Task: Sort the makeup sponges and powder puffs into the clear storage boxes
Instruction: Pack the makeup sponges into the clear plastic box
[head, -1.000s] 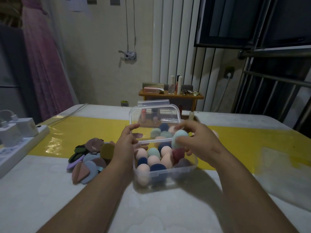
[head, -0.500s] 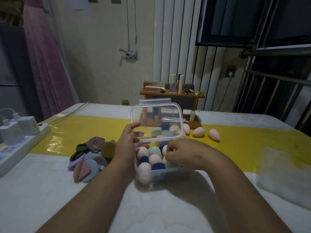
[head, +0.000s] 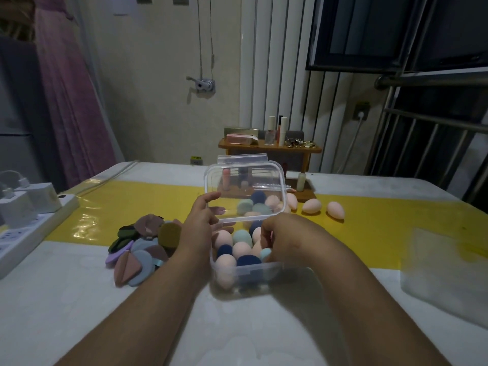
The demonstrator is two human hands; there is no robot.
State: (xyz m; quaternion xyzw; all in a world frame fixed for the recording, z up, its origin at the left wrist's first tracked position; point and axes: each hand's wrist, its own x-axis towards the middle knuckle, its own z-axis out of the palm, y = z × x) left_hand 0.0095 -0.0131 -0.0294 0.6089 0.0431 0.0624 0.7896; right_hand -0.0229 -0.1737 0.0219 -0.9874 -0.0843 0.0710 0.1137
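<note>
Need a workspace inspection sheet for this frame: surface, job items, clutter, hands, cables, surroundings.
Surface: white table with a glossy yellow strip across it.
Job's things: clear box, lid raised, filled with egg sponges; three pink sponges loose on the strip to its right; pile of puffs to its left.
Clutter: power strip with chargers at the left edge; blurred translucent item at right, unclear.
Hands: left hand pinches the lid; right hand reaches into the box, fingers curled at a teal sponge, grip unclear.
Cables: white leads on the chargers; one cable along the far left table edge.
Surroundings: wooden shelf with cosmetics, pink curtain, dark window, metal bars.
</note>
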